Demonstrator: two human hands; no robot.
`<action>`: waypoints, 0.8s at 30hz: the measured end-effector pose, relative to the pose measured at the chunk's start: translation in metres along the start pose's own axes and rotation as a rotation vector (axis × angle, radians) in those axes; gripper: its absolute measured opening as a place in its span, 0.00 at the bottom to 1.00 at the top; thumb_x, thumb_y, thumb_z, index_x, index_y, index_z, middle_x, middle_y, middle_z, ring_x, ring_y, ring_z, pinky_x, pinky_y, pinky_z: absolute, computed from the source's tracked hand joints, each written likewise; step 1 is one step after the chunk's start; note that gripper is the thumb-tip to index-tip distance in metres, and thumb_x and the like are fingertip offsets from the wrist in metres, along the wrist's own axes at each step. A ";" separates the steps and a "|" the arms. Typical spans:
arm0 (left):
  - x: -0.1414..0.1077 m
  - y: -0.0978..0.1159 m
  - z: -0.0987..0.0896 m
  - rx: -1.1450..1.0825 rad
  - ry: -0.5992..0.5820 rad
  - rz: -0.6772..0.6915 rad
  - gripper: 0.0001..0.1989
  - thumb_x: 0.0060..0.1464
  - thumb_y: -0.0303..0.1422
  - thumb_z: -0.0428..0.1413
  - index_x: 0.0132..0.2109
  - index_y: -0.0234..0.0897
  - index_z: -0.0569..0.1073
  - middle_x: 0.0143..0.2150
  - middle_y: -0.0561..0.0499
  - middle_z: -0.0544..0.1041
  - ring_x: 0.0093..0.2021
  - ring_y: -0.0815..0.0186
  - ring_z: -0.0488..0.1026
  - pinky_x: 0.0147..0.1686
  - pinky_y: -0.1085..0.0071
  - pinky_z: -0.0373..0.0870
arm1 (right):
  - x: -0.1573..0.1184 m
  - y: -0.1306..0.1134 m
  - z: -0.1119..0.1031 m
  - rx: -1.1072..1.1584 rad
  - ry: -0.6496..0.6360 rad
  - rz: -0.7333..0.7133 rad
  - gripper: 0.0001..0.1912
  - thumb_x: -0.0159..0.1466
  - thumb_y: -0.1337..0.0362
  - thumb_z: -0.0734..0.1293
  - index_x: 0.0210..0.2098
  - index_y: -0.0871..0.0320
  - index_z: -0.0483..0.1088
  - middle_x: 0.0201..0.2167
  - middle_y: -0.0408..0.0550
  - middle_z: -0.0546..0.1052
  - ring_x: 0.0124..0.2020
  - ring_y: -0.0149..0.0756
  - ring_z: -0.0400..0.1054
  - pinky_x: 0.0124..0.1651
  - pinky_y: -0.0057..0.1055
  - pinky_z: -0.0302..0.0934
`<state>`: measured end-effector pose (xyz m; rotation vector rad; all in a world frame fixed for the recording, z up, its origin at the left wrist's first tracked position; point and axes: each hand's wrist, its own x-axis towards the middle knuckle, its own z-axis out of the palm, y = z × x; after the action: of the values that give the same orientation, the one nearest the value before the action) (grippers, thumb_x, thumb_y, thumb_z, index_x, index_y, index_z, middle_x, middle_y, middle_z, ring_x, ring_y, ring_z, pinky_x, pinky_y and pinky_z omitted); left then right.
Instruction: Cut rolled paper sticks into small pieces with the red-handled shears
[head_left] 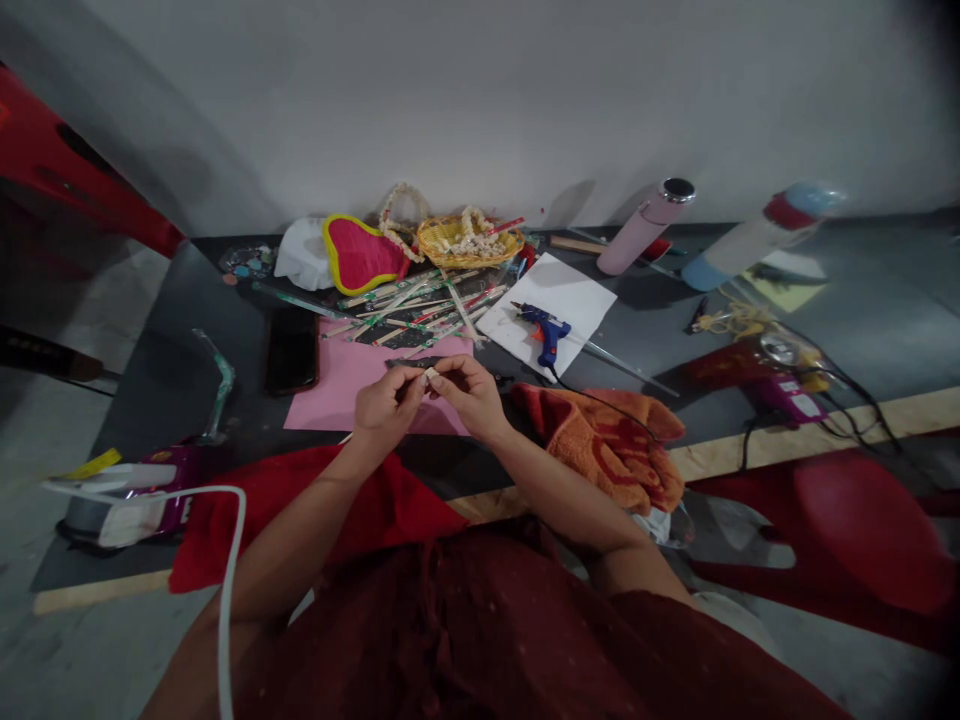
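Note:
My left hand (386, 402) and my right hand (471, 392) meet over a pink sheet (345, 380). Between their fingertips is a small pale piece (430, 373), pinched from both sides; its shape is too small to tell. Just behind the hands lies a heap of wrapped wooden sticks (420, 308). A blue glue gun (550, 332) rests on a white sheet (585, 300) to the right of the heap. At the back stands a yellow wicker basket (469, 262) with pale beads or shells in it, beside a red heart-shaped piece with a yellow rim (360, 255).
A black phone (292, 350) lies left of the pink sheet. An orange towel (611, 440) and a red cloth (300, 500) are along the front edge. A pink flask (645, 228) and a bottle (750, 240) are at the back right. A white cable (238, 560) hangs at the left.

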<state>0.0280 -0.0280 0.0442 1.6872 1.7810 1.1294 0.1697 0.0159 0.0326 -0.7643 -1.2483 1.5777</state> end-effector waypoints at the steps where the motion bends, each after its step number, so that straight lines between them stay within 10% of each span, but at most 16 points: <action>1: 0.000 0.000 0.000 0.001 0.000 -0.003 0.11 0.57 0.39 0.52 0.41 0.40 0.75 0.34 0.53 0.80 0.31 0.69 0.75 0.33 0.74 0.68 | 0.000 0.000 0.000 -0.003 -0.001 0.003 0.15 0.53 0.55 0.73 0.34 0.55 0.67 0.26 0.39 0.73 0.27 0.29 0.69 0.36 0.32 0.69; 17: 0.014 -0.015 -0.012 0.236 0.077 -0.028 0.12 0.55 0.38 0.52 0.40 0.40 0.76 0.32 0.52 0.80 0.30 0.68 0.75 0.30 0.75 0.65 | 0.013 0.012 -0.013 0.090 0.014 0.135 0.17 0.52 0.56 0.73 0.35 0.57 0.68 0.27 0.39 0.74 0.28 0.27 0.69 0.36 0.28 0.66; 20: 0.015 -0.018 -0.011 0.265 0.075 -0.039 0.12 0.55 0.38 0.52 0.41 0.41 0.77 0.32 0.52 0.80 0.29 0.68 0.75 0.30 0.75 0.64 | 0.046 -0.001 -0.019 0.123 -0.007 0.180 0.19 0.49 0.56 0.75 0.34 0.57 0.67 0.27 0.38 0.72 0.28 0.27 0.68 0.36 0.27 0.65; 24: 0.018 -0.024 -0.010 0.252 0.061 -0.021 0.12 0.55 0.38 0.52 0.41 0.41 0.77 0.33 0.52 0.80 0.30 0.68 0.74 0.30 0.75 0.63 | 0.126 -0.039 -0.037 -0.121 0.072 -0.103 0.19 0.52 0.52 0.72 0.35 0.56 0.64 0.28 0.39 0.70 0.30 0.27 0.66 0.37 0.28 0.64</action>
<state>0.0029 -0.0118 0.0345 1.7857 2.0464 0.9910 0.1695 0.1479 0.0694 -0.8129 -1.3183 1.3903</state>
